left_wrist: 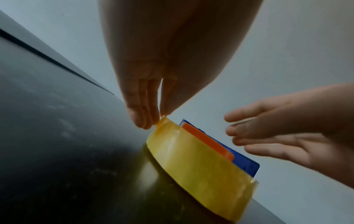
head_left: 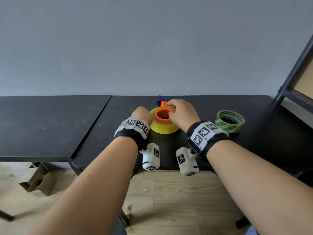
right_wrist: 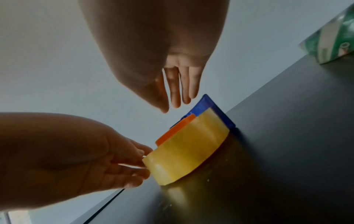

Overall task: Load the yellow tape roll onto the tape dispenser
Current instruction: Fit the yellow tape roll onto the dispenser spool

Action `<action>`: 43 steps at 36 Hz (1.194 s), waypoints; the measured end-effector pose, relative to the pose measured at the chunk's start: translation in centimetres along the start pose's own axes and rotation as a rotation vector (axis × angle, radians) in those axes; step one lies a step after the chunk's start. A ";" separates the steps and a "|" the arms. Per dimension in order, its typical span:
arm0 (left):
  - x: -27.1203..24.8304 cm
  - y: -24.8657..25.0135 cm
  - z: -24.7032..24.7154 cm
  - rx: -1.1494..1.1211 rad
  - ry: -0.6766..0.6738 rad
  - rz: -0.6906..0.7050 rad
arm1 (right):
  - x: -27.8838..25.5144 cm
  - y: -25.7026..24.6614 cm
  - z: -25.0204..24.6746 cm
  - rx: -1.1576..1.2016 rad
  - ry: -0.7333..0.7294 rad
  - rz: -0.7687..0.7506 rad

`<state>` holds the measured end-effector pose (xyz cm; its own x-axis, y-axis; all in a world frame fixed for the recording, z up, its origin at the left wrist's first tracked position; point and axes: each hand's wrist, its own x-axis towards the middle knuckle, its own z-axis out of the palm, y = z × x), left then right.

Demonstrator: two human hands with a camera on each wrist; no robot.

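Note:
The yellow tape roll (head_left: 163,128) (left_wrist: 201,166) (right_wrist: 184,150) lies flat on the black table (head_left: 220,150), around the dispenser's orange hub (head_left: 157,116) (left_wrist: 208,144) (right_wrist: 176,130). The dispenser's blue body (head_left: 160,99) (left_wrist: 247,163) (right_wrist: 206,104) shows behind the roll. My left hand (head_left: 142,114) (left_wrist: 153,118) (right_wrist: 114,159) pinches the roll's left rim between thumb and fingers. Over the hub and the roll's far right side hovers my right hand (head_left: 179,112) (left_wrist: 268,133) (right_wrist: 172,104), fingers fairly straight and holding nothing.
A green-printed tape roll (head_left: 229,123) (right_wrist: 333,45) lies on the table to the right. A second black table (head_left: 42,126) adjoins on the left. A dark shelf frame (head_left: 294,73) stands at the right edge. Folded cardboard (head_left: 37,180) lies on the wooden floor.

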<state>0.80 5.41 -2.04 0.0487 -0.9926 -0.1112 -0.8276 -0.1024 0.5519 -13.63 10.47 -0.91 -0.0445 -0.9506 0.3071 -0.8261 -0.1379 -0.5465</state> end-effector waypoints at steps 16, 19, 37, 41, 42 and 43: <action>-0.7 -1.5 -0.3 0.170 -0.091 0.076 | -1.5 -1.6 1.2 -0.318 -0.310 0.001; -0.4 -1.9 0.1 0.045 -0.065 0.049 | -1.5 -1.4 1.2 -0.279 -0.315 0.033; -2.2 1.7 -1.3 -0.897 -0.139 0.102 | -1.7 -0.1 -0.7 0.526 -0.094 0.177; -2.5 2.0 -1.0 -0.905 -0.047 0.187 | -2.1 0.4 -0.6 0.627 -0.089 0.194; -2.6 2.1 -0.9 -0.896 -0.042 0.199 | -2.2 0.6 -0.7 0.614 -0.096 0.190; -2.7 2.1 -0.7 -0.876 -0.041 0.208 | -2.3 0.7 -0.7 0.597 -0.103 0.185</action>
<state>-0.69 7.85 0.04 -0.0883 -0.9952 0.0417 -0.0934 0.0499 0.9944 -14.51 12.75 -1.46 -0.0779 -0.9913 0.1058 -0.3528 -0.0718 -0.9330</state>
